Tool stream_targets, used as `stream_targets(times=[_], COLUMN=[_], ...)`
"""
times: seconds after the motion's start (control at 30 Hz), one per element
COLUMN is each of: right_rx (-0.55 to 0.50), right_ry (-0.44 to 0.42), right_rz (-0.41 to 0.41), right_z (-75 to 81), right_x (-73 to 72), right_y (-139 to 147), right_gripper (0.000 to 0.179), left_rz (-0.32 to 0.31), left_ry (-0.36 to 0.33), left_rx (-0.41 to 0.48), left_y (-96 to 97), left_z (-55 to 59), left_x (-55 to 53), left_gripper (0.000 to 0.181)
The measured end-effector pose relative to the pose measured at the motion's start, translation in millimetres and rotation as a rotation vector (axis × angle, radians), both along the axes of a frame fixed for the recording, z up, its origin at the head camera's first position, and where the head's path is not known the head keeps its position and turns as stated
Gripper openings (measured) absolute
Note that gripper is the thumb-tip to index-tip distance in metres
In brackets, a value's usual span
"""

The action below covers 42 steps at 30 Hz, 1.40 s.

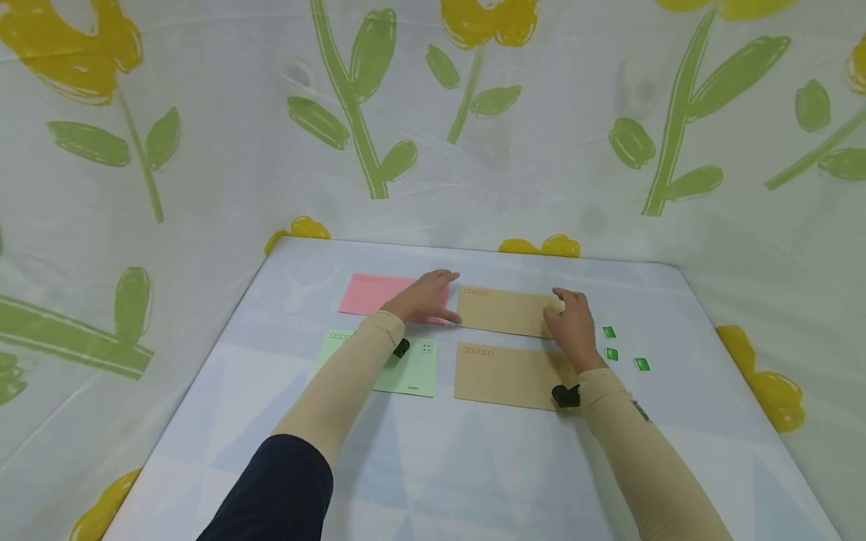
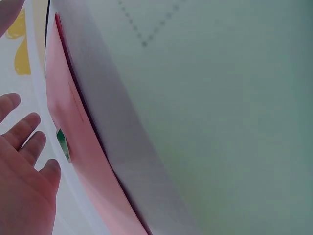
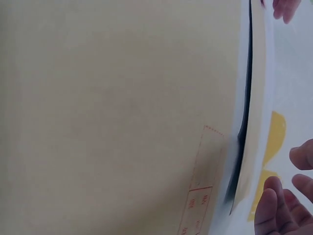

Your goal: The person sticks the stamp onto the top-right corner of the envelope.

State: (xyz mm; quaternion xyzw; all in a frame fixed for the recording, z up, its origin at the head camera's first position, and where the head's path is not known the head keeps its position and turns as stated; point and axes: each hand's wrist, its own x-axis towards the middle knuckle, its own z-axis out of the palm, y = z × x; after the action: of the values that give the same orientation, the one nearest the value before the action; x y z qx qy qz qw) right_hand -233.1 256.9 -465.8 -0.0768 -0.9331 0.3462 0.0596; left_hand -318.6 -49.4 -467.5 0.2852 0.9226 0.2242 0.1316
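My left hand (image 1: 422, 297) is over the right part of a pink envelope (image 1: 365, 293), thumb and fingers spread and nothing in them. In the left wrist view, a small green stamp (image 2: 63, 145) shows on the pink envelope (image 2: 73, 103), near the open fingers. My right hand (image 1: 571, 323) is at the right end of the upper brown envelope (image 1: 504, 309). Its fingers (image 3: 274, 200) are loosely bent, apart from the thumb, with nothing visible between them. Whether either hand touches paper cannot be told.
A pale green envelope (image 1: 406, 376) lies under the left forearm, partly hidden. Below the right wrist is a lower brown envelope (image 1: 501, 379). Several green stamps (image 1: 612, 354) lie to the right of the right hand on the pale table (image 1: 433, 473). Flower-patterned curtain (image 1: 541, 165) surrounds it.
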Motion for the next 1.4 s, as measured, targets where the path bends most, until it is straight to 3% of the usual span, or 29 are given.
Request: stream_targets(times=[0.23,0.6,1.1,1.4], right_rx=[0.02,0.029,0.031,0.051], right_ry=[0.04,-0.003,-0.008,-0.026], right_rz=[0.006,-0.017,-0.031,-0.083], right_z=[-6.2,-7.1,-11.8,-12.3], right_x=[-0.4,7.1,12.8,11.6], right_y=[12.3,23.9,37.2,41.3], right_gripper=[0.053,0.053,0.052,0.052], left_rz=[0.008,0.015,-0.015,-0.026], left_ry=[0.01,-0.014,0.027,0.028], left_rx=[-0.02,-0.064,-0.149,-0.171], left_y=[6.1,14.1,20.3,22.2], left_z=[-1.6,0.0,-9.6,-10.9], left_x=[-2.2,-0.5,-7.6,-10.9], left_gripper=[0.112,0.113,0.116,0.117])
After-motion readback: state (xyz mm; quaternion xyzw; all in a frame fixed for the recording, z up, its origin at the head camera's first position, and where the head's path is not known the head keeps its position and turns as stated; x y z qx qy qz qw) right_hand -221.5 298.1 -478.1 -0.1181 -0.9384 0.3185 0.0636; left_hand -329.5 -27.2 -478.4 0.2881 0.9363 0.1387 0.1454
